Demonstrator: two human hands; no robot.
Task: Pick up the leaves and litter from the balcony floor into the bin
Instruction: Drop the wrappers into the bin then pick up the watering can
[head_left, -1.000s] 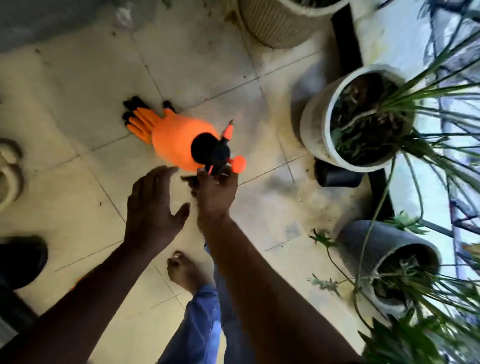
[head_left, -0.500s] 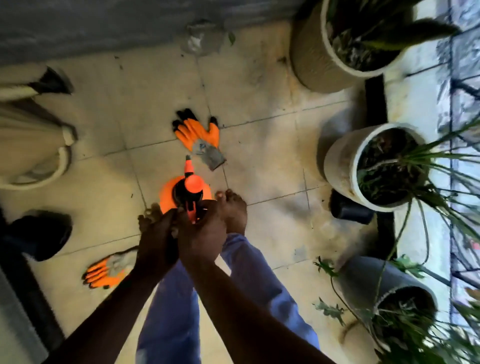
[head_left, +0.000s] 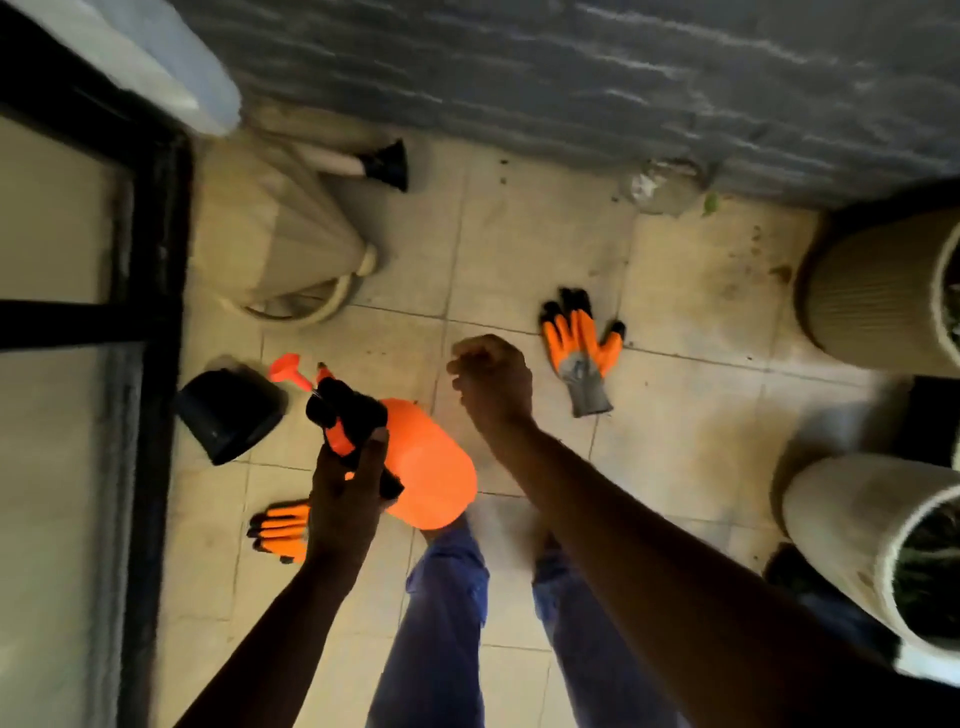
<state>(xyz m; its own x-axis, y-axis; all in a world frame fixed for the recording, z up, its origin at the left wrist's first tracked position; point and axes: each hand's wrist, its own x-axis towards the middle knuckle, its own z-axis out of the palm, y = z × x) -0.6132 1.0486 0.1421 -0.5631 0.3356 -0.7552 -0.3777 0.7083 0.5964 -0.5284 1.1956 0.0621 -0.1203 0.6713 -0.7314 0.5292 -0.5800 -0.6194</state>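
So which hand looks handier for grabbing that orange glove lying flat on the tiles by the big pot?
The right hand, probably. It holds nothing, fingers curled, and hovers just beside the glove. The left hand grips the orange sprayer by its handle, and is farther off.

Balcony floor (head_left: 519, 249): pale beige tiles w/ dark grout lines, stained and speckled near the far edge. Grey rough-textured wall (head_left: 571, 78) runs across the top. Black door frame (head_left: 156, 312) w/ frosted glass on the left. Light is dim, shadowy.
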